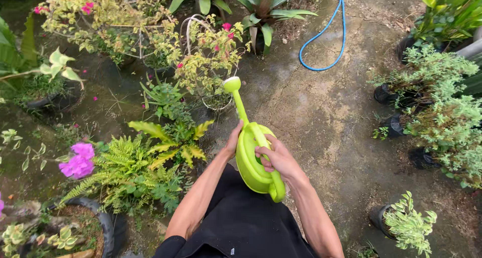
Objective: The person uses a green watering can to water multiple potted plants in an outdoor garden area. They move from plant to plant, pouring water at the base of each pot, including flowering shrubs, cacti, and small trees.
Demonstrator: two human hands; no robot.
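A lime-green plastic watering can (252, 162) is held in front of me, its long spout and round rose head (232, 84) pointing away toward a potted flowering bush with pink blossoms (211, 54). My right hand (277, 157) is closed around the can's looped handle. The can's left side is steadied by my left hand (233, 140), near the base of the spout. No water stream is visible.
Ferns (133, 172) and a pink flower (78, 160) grow at the left. Black pots with green shrubs (442, 112) line the right. A blue hose (329, 32) curls on the wet concrete ground beyond. A small potted plant (406, 223) stands at lower right.
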